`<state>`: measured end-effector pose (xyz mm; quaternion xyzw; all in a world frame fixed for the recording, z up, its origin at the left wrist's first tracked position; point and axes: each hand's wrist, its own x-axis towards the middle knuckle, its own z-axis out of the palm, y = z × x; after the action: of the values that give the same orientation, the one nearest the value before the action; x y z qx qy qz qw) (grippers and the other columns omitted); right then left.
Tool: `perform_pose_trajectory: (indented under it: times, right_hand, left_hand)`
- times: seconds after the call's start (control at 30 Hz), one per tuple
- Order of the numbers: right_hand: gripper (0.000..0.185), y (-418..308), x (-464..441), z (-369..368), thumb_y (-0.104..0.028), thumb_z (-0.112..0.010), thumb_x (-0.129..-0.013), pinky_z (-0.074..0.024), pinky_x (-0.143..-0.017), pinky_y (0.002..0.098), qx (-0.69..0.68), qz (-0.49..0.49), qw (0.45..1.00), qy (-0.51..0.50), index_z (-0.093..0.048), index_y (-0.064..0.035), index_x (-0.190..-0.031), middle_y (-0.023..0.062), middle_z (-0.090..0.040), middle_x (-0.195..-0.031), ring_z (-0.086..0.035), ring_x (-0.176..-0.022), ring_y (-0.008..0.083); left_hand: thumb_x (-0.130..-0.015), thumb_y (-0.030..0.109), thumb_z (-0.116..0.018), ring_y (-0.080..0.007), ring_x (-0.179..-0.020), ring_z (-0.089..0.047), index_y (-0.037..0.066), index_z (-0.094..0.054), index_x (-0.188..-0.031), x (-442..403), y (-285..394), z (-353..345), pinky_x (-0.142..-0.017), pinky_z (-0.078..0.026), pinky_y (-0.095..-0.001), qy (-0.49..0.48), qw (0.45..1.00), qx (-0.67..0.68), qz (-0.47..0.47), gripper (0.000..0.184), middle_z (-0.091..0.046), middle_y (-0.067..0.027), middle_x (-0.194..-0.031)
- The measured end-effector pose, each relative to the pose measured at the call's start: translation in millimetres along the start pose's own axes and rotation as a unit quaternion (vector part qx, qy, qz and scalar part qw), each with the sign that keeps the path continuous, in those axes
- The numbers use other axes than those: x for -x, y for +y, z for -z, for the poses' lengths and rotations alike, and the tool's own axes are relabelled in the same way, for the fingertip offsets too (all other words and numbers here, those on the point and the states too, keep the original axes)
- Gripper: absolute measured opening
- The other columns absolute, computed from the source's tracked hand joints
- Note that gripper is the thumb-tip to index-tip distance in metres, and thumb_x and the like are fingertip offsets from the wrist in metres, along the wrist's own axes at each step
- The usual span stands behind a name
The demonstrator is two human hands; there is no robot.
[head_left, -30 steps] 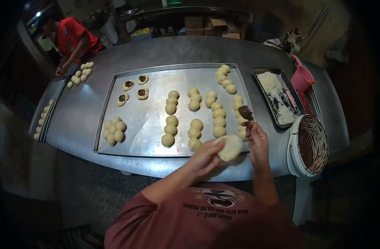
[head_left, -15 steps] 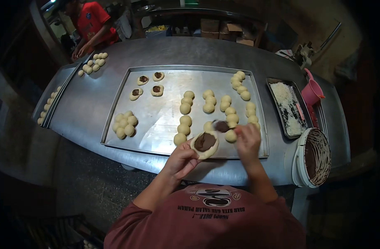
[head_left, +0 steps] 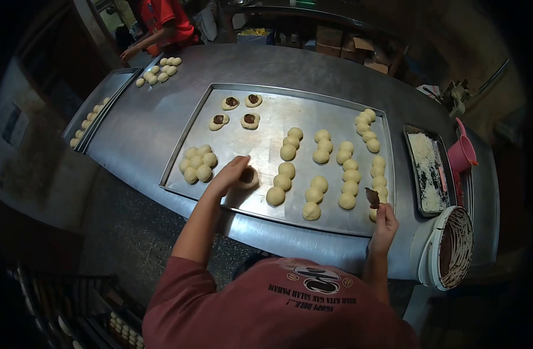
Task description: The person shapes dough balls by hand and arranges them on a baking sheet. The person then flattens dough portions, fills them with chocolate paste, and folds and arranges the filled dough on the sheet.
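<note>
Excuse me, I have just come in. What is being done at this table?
The person's left hand is at a round, pale dough piece with dark brown filling, over the large silver metal tray. The right hand holds a small tool coated in dark brown spread. Four similar filled pieces sit toward the tray's far left.

The left hand (head_left: 230, 173) is at a chocolate-topped dough round (head_left: 250, 178); the right hand (head_left: 384, 225) holds a brown-coated tool (head_left: 372, 198).

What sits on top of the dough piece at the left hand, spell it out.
Dark brown filling sits on the dough piece. The left hand covers part of it, so whatever lies there cannot be seen.
</note>
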<state>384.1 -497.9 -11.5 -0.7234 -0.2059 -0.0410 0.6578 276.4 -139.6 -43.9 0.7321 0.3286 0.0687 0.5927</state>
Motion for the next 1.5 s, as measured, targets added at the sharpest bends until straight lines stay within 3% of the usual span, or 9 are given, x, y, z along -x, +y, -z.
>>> perform_pose_trajectory:
  times: [0.17, 0.33, 0.5, 0.87, 1.03, 1.13, 1.23, 1.27, 1.5]
  right_hand:
    - [0.018, 5.2, -2.4, 9.0, -0.010, -0.043, -0.088, -0.0323, -0.064, 0.0210, 0.034, -0.007, 0.999, -0.011, -0.054, 0.0041, -0.084, 0.0038, -0.047, -0.076, -0.040, -0.068, 0.0117]
    - [0.019, 7.2, -4.3, 9.7, -0.011, -0.043, -0.088, -0.0328, -0.066, 0.0214, 0.023, -0.022, 0.999, 0.018, -0.054, 0.0046, -0.084, 0.0047, -0.048, -0.077, -0.041, -0.069, 0.0123]
    - [0.019, 8.5, -8.0, 10.4, -0.010, -0.044, -0.087, -0.0331, -0.066, 0.0217, 0.020, -0.032, 0.999, 0.029, -0.054, 0.0047, -0.083, 0.0049, -0.048, -0.077, -0.041, -0.069, 0.0124]
    - [0.017, 18.3, -12.7, 18.5, -0.008, -0.043, -0.086, -0.0334, -0.066, 0.0220, 0.043, -0.035, 0.998, 0.039, -0.054, 0.0044, -0.082, 0.0050, -0.048, -0.076, -0.041, -0.069, 0.0123]
    - [0.017, 23.9, -13.6, 24.2, -0.008, -0.043, -0.087, -0.0336, -0.067, 0.0221, 0.031, -0.040, 0.998, 0.048, -0.054, 0.0043, -0.083, 0.0045, -0.048, -0.076, -0.041, -0.070, 0.0120]
    - [0.017, 35.3, -12.5, 35.8, -0.009, -0.043, -0.087, -0.0335, -0.068, 0.0217, 0.002, -0.067, 0.995, 0.074, -0.053, 0.0041, -0.084, 0.0043, -0.049, -0.077, -0.042, -0.071, 0.0117]
    - [0.018, 37.2, -11.5, 35.6, -0.010, -0.042, -0.088, -0.0334, -0.069, 0.0215, -0.005, -0.087, 0.993, 0.084, -0.053, 0.0038, -0.084, 0.0041, -0.049, -0.078, -0.042, -0.072, 0.0113]
    - [0.018, 35.8, -13.2, 34.5, -0.010, -0.042, -0.088, -0.0334, -0.070, 0.0213, -0.001, -0.090, 0.992, 0.089, -0.053, 0.0036, -0.084, 0.0039, -0.050, -0.079, -0.042, -0.072, 0.0111]
    - [0.021, 21.9, -21.3, 16.0, -0.014, -0.041, -0.089, -0.0331, -0.072, 0.0207, -0.010, -0.089, 0.995, 0.050, -0.053, 0.0021, -0.084, 0.0030, -0.052, -0.081, -0.043, -0.073, 0.0102]
  left_hand:
    - [-0.086, 0.040, -0.044, -0.0271, -0.089, -0.054, 0.009, -0.048, -0.117, 6.6, 36.0, -8.7, -0.077, -0.043, -0.0348, -0.112, 0.920, -0.375, 0.025, 0.044, -0.055, -0.0136, -0.104]
    - [-0.083, 0.037, -0.050, -0.0308, -0.088, -0.054, 0.009, -0.049, -0.114, -9.9, 42.9, -21.1, -0.077, -0.043, -0.0372, 0.002, 0.918, -0.354, -0.180, 0.042, -0.053, -0.0156, -0.103]
    - [-0.083, 0.031, -0.053, -0.0269, -0.087, -0.055, 0.010, -0.049, -0.114, -30.0, 57.8, -48.1, -0.077, -0.044, -0.0346, -0.013, 0.924, -0.309, -0.226, 0.037, -0.052, -0.0131, -0.104]
    - [-0.083, 0.028, -0.053, -0.0276, -0.078, -0.055, 0.010, -0.054, -0.107, -125.2, 68.5, -93.7, -0.074, -0.045, -0.0345, -0.015, 0.911, -0.336, -0.238, 0.030, -0.052, -0.0127, -0.097]
    - [-0.084, 0.026, -0.050, -0.0255, -0.086, -0.052, 0.009, -0.056, -0.105, -132.5, 88.8, -110.3, -0.073, -0.044, -0.0341, -0.071, 0.872, -0.463, -0.143, 0.028, -0.048, -0.0124, -0.102]
    - [-0.086, 0.025, -0.047, -0.0205, -0.088, -0.049, 0.008, -0.056, -0.104, -74.3, 139.2, -100.5, -0.075, -0.041, -0.0304, -0.158, 0.940, -0.091, -0.287, 0.026, -0.045, -0.0101, -0.102]
    - [-0.088, 0.023, -0.044, -0.0140, -0.089, -0.043, 0.005, -0.057, -0.098, -7.1, 164.7, -89.0, -0.076, -0.038, -0.0258, -0.279, 0.826, 0.302, -0.385, 0.025, -0.042, -0.0069, -0.100]
    - [-0.090, 0.030, -0.039, -0.0159, -0.086, -0.045, 0.004, -0.057, -0.093, 25.2, 173.3, -81.7, -0.079, -0.038, -0.0296, -0.263, 0.796, 0.305, -0.453, 0.032, -0.044, -0.0061, -0.095]
    - [-0.088, 0.029, -0.042, -0.0151, -0.082, -0.044, 0.005, -0.055, -0.092, 108.8, 125.7, -25.0, -0.079, -0.038, -0.0302, -0.139, 0.830, 0.310, -0.442, 0.027, -0.044, -0.0055, -0.092]
